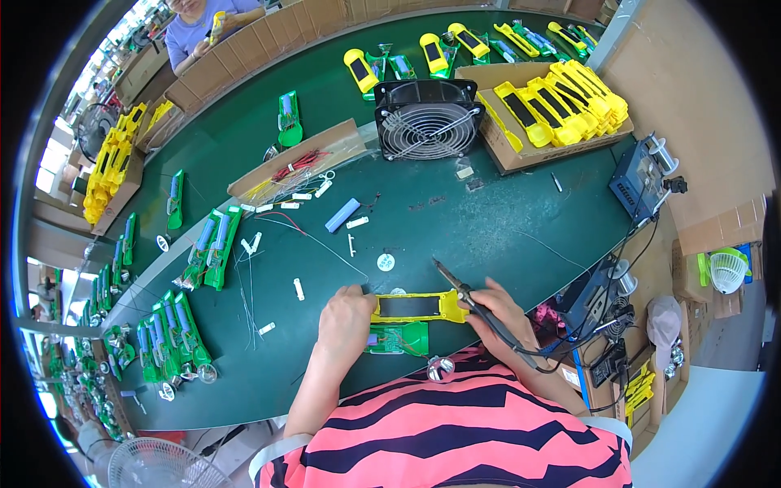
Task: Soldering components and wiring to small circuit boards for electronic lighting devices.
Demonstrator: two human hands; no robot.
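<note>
My left hand (345, 319) is closed on the left end of a yellow plastic flashlight housing (415, 307) with a dark panel along its middle. In my right hand (498, 312) is a soldering iron (483, 312), its tip pointing up and left over the table. Fingers of that hand are also by the housing's right end. Just below the housing lies a green housing half (404, 337) with a circuit board and a blue battery cell partly behind my left hand. A round reflector lamp head (440, 369) hangs by wires at the green half's right, near my striped shirt.
A caged fan (429, 130) stands at the back beside a cardboard box (521, 159) of yellow housings. Soldering stations (639, 180) sit at right, their cables running to my right side. Green assemblies (175, 337) line the left. A blue cell (342, 215) and loose wires lie mid-table. Another person (207, 32) sits far left.
</note>
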